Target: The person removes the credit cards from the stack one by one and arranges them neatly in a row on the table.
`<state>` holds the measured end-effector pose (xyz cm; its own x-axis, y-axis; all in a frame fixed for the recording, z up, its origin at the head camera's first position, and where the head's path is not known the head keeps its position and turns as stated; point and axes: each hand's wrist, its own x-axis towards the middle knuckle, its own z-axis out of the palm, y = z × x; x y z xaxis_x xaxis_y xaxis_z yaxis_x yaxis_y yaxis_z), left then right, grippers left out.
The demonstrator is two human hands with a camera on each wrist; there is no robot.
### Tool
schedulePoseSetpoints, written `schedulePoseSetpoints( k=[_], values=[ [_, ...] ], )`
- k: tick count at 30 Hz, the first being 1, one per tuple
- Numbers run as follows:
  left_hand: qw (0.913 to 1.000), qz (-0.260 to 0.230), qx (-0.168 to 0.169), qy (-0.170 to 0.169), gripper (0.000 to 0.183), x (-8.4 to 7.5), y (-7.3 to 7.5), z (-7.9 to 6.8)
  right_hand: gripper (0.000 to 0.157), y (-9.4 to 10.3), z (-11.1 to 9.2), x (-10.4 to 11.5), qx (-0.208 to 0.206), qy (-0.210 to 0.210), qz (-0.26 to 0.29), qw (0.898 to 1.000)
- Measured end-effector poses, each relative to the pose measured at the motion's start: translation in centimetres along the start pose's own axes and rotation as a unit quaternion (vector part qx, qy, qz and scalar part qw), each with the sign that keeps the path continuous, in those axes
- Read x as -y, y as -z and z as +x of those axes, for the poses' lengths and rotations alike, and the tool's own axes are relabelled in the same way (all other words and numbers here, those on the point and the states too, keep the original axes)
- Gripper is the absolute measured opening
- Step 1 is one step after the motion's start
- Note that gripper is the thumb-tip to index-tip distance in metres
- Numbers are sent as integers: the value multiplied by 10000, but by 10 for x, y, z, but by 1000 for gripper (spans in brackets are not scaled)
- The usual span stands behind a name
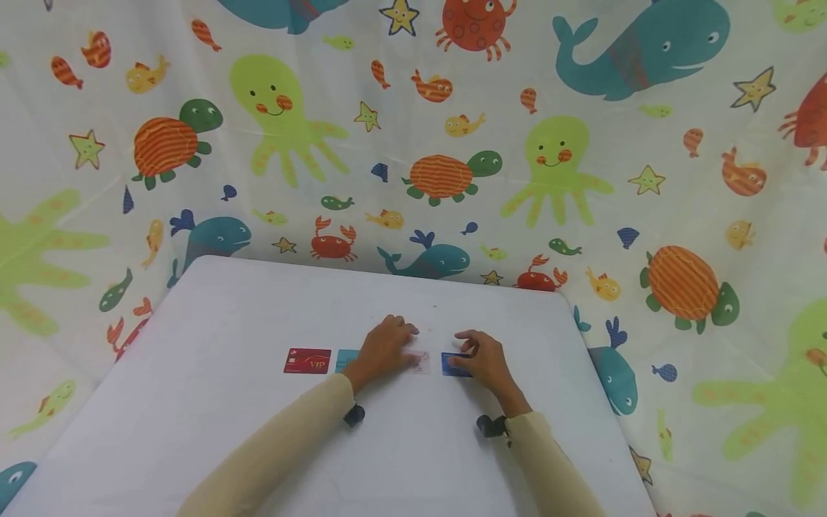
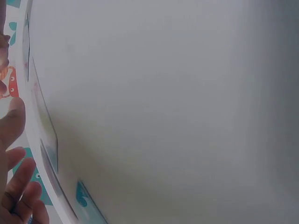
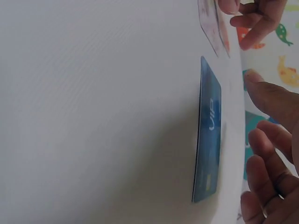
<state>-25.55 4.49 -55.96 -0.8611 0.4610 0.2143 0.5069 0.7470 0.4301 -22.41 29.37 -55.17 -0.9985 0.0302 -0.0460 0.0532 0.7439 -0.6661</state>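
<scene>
On the white table, flat cards lie in a left-to-right row. At its left end is a red VIP card [image 1: 307,361], then a teal card [image 1: 347,358] partly behind my left wrist. My left hand [image 1: 384,347] hovers over the middle of the row, fingers loosely bent, its thumb overlapping a pale pinkish card [image 1: 422,362] in the head view. Over at the right end, my right hand [image 1: 484,361] is above a blue VIP card [image 1: 454,365] and hides part of it. The right wrist view shows that blue card [image 3: 209,135] lying flat, with bent fingers [image 3: 261,172] beyond it.
The white tabletop [image 1: 213,380] stretches around the row of cards. Behind it hangs a curtain [image 1: 381,258] printed with sea animals. A black wrist camera [image 1: 354,415] shows below the left wrist, another black camera [image 1: 491,426] below the right.
</scene>
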Motion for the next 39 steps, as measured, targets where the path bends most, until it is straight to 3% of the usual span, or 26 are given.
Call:
schedulePoseSetpoints(
  k=[9,22,39],
  values=[
    [9999,-21,-141,-77,49,13,6,-4,49,-7,7,9,-35,161,319,9994],
    [9996,-191,-99,176,55,28,19,-13,49,-19,12,23,38,188,361,9992],
    [9988,137,-141,455,56,50,17,-11,52,-34,21,31,22,360,292,9989]
  ],
)
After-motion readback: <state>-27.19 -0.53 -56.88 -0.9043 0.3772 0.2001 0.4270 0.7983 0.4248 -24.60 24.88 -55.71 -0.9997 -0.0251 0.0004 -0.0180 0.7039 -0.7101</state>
